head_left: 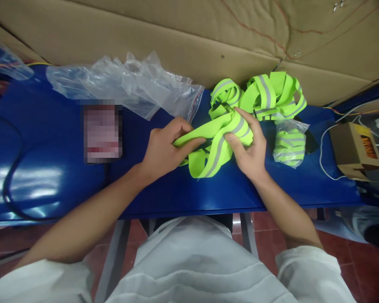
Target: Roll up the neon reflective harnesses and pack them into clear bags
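A neon yellow-green reflective strap [219, 153] with a grey stripe is held in loose loops above the blue table. My left hand [167, 145] pinches one end of it between thumb and fingers. On the other side, my right hand [249, 145] grips the folded bundle, thumb in front and fingers behind. A loop hangs down between the two hands. Just behind lie more reflective straps [265, 94] in a loose heap. To the right of my right hand sits a clear plastic bag [289, 145] with a folded strap inside.
Several clear zip bags [129, 84] lie along the back of the blue table [189, 198], against a cardboard-coloured panel [177, 33]. A blurred-out boxy object [102, 132] stands left of my hands. A black cable [11, 168] runs at far left; a small cardboard box [353, 145] and white cable are at right.
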`<state>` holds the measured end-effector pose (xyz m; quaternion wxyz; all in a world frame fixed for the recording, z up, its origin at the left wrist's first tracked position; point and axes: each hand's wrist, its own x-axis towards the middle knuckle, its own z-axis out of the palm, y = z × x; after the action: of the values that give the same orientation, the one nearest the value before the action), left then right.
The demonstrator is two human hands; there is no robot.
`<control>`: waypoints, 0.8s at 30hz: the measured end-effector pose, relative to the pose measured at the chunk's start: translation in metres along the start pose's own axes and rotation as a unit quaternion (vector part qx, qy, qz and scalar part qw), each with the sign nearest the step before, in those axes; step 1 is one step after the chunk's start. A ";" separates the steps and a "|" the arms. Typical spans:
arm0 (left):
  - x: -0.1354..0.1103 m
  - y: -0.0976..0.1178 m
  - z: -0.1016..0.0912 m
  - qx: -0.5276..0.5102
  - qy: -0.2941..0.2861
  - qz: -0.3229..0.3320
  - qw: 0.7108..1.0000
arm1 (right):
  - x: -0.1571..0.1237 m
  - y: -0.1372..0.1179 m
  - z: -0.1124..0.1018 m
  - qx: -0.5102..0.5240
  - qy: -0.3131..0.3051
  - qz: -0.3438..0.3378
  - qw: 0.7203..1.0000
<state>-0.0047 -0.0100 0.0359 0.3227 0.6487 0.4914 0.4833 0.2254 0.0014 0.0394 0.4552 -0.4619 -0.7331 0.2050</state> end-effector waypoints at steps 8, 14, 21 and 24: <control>0.009 -0.006 0.001 -0.089 -0.158 -0.094 0.979 | 0.007 0.012 -0.001 0.003 0.073 0.050 0.996; 0.016 -0.022 0.004 -0.277 -0.126 -0.249 0.920 | 0.013 0.021 -0.007 0.028 0.114 0.064 0.991; 0.024 -0.033 -0.007 -0.202 -0.031 -0.040 0.978 | 0.011 0.017 -0.009 -0.005 0.079 0.043 0.996; 0.024 -0.030 -0.014 -0.125 -0.041 0.103 0.986 | 0.011 0.013 -0.012 -0.038 0.008 -0.024 0.999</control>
<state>-0.0267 0.0214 0.0212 0.3695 0.6697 0.3438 0.5448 0.2400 0.0160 0.0411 0.4478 -0.4625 -0.7479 0.1621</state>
